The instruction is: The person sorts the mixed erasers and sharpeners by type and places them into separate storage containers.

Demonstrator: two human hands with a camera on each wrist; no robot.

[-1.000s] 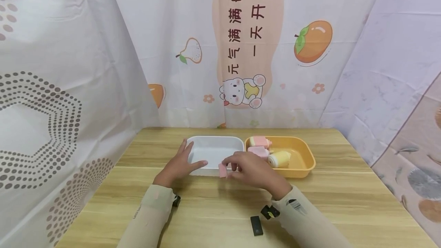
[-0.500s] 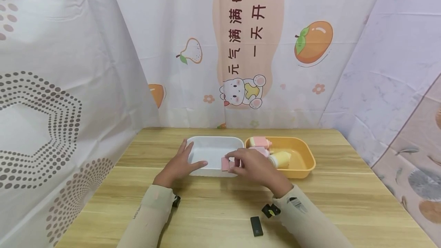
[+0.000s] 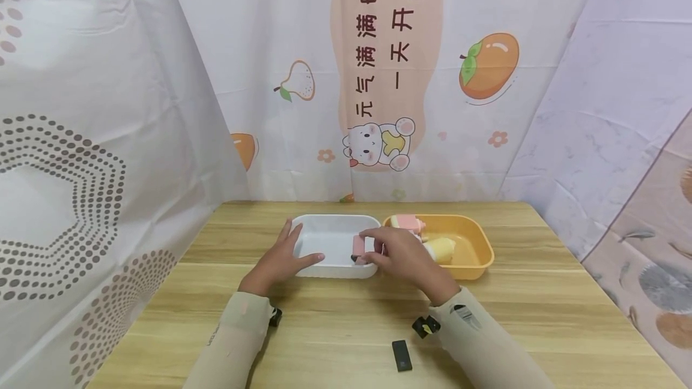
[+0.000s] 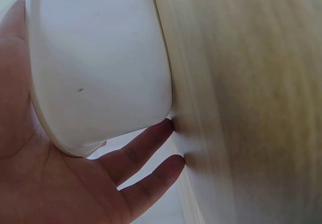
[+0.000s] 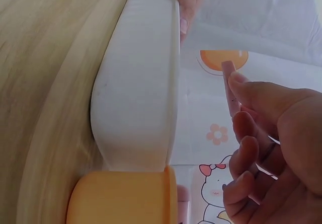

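Note:
My right hand [image 3: 402, 257] pinches a small flat pink rectangular piece [image 3: 359, 246] between thumb and fingertips, above the right part of a white tray [image 3: 324, 219]. A small dark spot shows at the piece's lower end; its kind is unclear. In the right wrist view the pink piece [image 5: 230, 85] appears thin and edge-on, higher than the tray's rim, and the other fingers are curled loosely. My left hand [image 3: 278, 263] rests against the tray's left end, fingers spread and the thumb along the front rim. In the left wrist view two fingertips [image 4: 163, 126] reach the table beside the white wall.
An orange tray [image 3: 478, 251] stands against the white tray's right end, holding a pink bottle [image 3: 406, 222] and a yellow bottle [image 3: 442, 250], with another partly hidden behind my right hand. A small black rectangular object [image 3: 402, 355] lies nearer on the wooden table [image 3: 335, 329]. Patterned curtains surround the table.
My right hand has moved the pink piece from the white tray's front rim up and slightly right, over its inside. The piece has turned, showing a dark spot. My left hand stays put.

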